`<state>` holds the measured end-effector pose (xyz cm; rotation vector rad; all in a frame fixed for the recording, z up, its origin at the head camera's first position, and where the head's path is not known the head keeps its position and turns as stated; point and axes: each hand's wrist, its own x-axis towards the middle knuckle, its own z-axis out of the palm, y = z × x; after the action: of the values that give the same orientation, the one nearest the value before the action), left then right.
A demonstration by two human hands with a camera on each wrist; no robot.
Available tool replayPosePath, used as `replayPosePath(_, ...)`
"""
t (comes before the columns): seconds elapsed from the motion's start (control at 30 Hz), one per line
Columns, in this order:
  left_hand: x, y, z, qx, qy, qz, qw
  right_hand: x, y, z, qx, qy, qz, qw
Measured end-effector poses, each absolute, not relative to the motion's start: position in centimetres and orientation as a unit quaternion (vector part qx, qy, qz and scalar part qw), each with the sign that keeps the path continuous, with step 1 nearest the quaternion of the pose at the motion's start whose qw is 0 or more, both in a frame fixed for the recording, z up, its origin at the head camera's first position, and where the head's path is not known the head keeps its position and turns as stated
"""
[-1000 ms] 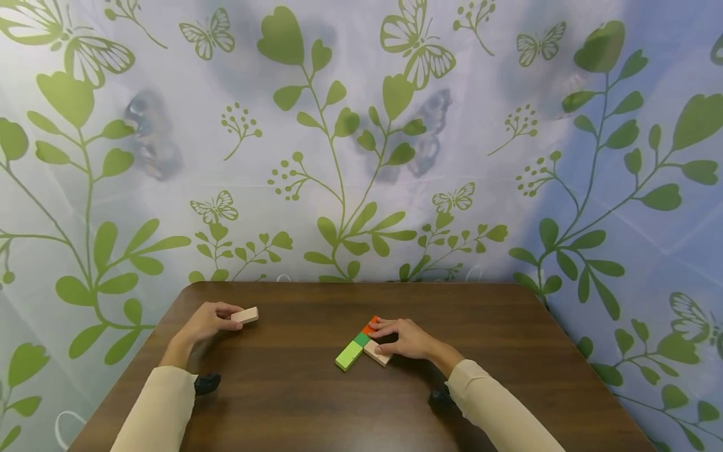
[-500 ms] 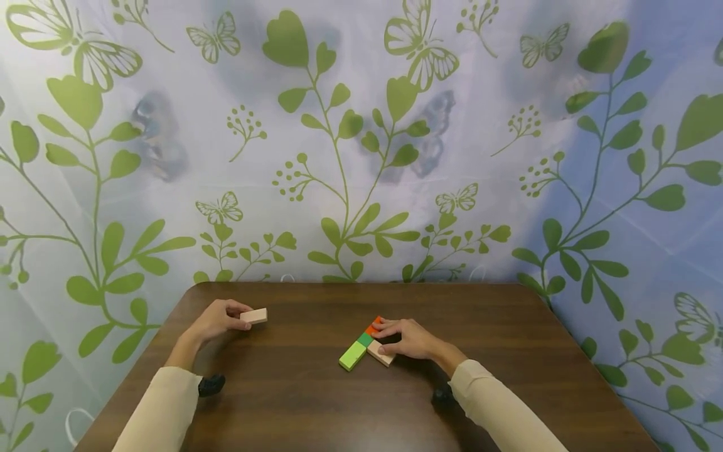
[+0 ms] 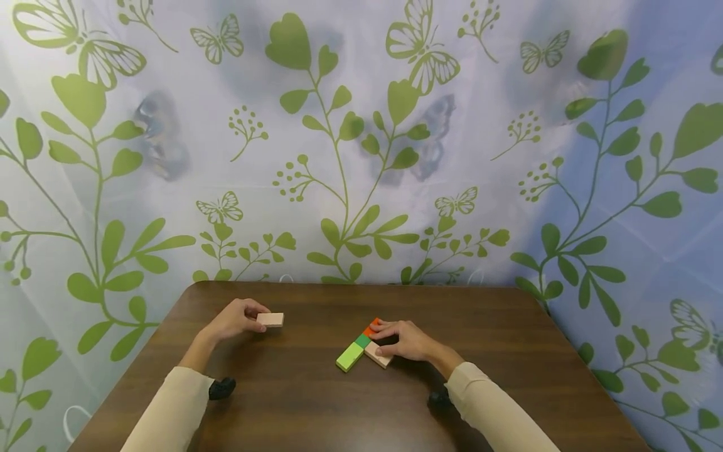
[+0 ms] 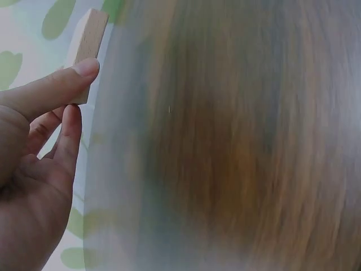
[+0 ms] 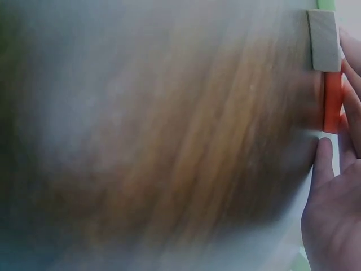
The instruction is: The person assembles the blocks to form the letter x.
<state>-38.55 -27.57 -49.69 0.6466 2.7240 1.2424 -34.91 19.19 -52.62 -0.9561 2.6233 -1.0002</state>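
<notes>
My left hand (image 3: 237, 318) pinches a plain wooden block (image 3: 270, 320) between thumb and fingers over the table's left side. In the left wrist view the thumb lies along the near face of this block (image 4: 91, 40). Right of centre, a light green block (image 3: 350, 356), a dark green block (image 3: 363, 341) and an orange block (image 3: 370, 329) form a slanted row. A second wooden block (image 3: 377, 355) sits at an angle against that row. My right hand (image 3: 408, 340) rests over them, fingers extended on the orange block, thumb on the wooden one.
The brown wooden table (image 3: 305, 402) has rounded far corners. Behind it hangs a pale curtain (image 3: 361, 157) printed with green leaves and butterflies. Dark devices (image 3: 221, 388) are worn at both wrists.
My left hand has moved right with its wooden block, which has turned from slanted to nearly level in the head view. My right hand and the blocks beneath it stay in place.
</notes>
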Motion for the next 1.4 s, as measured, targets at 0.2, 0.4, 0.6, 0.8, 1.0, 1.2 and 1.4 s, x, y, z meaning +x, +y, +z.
replayPosePath(0.2,-38.9,-26.1,-49.5,0.228,0.882,0.409,0.051,-35.1,18.8,-52.7,-0.325,0.88,-0.337,0.082)
replayPosePath(0.4,-39.1,-24.2,-49.3,0.266,0.867,0.416,0.071,-35.2,19.0,-52.6,-0.328,0.88,-0.336,0.079)
replayPosePath(0.6,-39.5,-22.3,-49.1,0.28,0.86,0.42,0.072,-35.3,19.1,-52.3,-0.332,0.878,-0.336,0.073)
replayPosePath(0.8,-40.1,-20.9,-49.3,0.289,0.862,0.409,0.078,-35.4,19.2,-52.4,-0.331,0.88,-0.334,0.07)
replayPosePath(1.0,-40.3,-19.6,-49.4,0.298,0.863,0.399,0.084,-35.6,19.4,-52.6,-0.328,0.881,-0.334,0.072)
replayPosePath(1.2,-40.2,-18.7,-49.5,0.306,0.862,0.396,0.083,-35.5,19.6,-52.6,-0.326,0.881,-0.337,0.071)
replayPosePath(1.4,-40.2,-18.2,-50.2,0.295,0.865,0.394,0.099,-35.2,19.4,-52.8,-0.329,0.876,-0.343,0.076)
